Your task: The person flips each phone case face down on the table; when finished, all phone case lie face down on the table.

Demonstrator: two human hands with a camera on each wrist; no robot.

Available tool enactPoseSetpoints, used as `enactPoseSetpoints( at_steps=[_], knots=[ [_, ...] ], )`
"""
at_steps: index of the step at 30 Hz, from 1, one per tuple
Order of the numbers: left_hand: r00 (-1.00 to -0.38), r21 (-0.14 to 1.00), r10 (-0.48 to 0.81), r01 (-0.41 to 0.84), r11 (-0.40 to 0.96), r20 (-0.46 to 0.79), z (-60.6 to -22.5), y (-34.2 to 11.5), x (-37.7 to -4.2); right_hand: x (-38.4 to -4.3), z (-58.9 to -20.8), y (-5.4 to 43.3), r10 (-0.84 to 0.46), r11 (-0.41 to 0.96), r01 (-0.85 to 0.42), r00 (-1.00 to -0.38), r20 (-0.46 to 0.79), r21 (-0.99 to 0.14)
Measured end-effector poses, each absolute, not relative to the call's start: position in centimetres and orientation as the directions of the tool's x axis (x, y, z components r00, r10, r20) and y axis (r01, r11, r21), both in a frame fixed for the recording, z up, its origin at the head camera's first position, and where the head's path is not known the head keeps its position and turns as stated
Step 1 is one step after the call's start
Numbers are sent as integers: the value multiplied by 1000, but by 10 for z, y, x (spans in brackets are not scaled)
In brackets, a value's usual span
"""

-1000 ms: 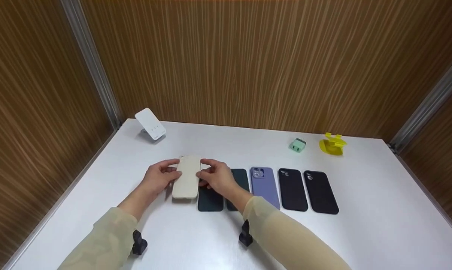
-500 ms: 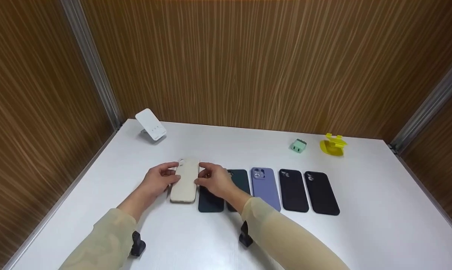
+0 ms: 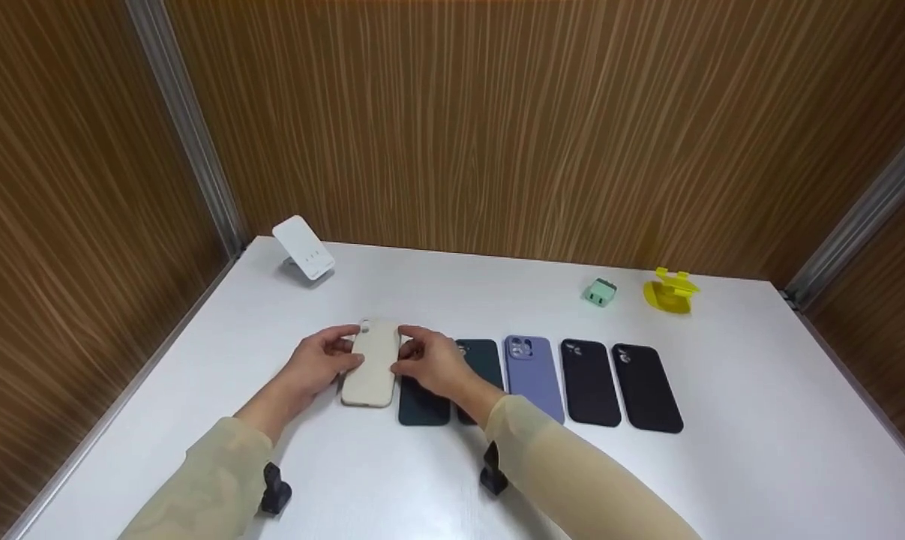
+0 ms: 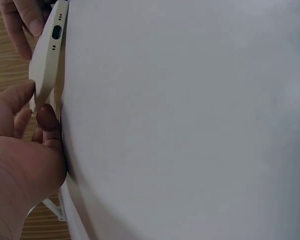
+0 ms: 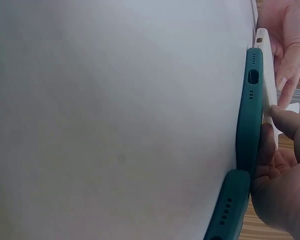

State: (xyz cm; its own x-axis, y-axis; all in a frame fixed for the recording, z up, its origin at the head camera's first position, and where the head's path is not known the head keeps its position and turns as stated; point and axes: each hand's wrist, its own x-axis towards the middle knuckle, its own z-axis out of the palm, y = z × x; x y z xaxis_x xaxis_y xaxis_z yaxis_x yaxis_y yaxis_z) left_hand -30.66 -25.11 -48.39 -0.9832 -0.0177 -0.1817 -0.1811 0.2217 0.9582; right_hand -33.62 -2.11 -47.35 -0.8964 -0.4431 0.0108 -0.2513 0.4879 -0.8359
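Observation:
A cream phone case (image 3: 371, 367) lies back side up at the left end of a row of cases, its camera cutout at the top left. My left hand (image 3: 317, 365) holds its left edge between thumb and fingers. On the opposite edge, my right hand (image 3: 436, 363) grips it the same way. The case's bottom end with a port opening (image 4: 56, 32) shows close over the table in the left wrist view. Beside it is a dark green case (image 3: 424, 405), partly covered by my right hand. A second dark green case (image 3: 482, 360) is partly hidden behind my right hand and wrist.
Farther right lie a lavender case (image 3: 536, 379) and two black cases (image 3: 591, 386). A white stand (image 3: 304, 247) is at the back left of the white table (image 3: 392, 480). A mint plug adapter (image 3: 600, 292) and a yellow stand (image 3: 671, 292) sit at the back right. Wood-grain panels enclose the table.
Both hands have brought the cream case slightly toward me and lower, and its camera cutout shows more clearly. Over the last half second the hands have barely moved.

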Motion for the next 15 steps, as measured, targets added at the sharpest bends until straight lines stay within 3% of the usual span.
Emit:
enactPoseSetpoints(
  at_steps=[15],
  knots=[
    [-985, 958, -1, -168, 232, -172, -483, -250, -304, -336, -476, -21, -453, 490, -293, -890, 47, -821]
  ],
)
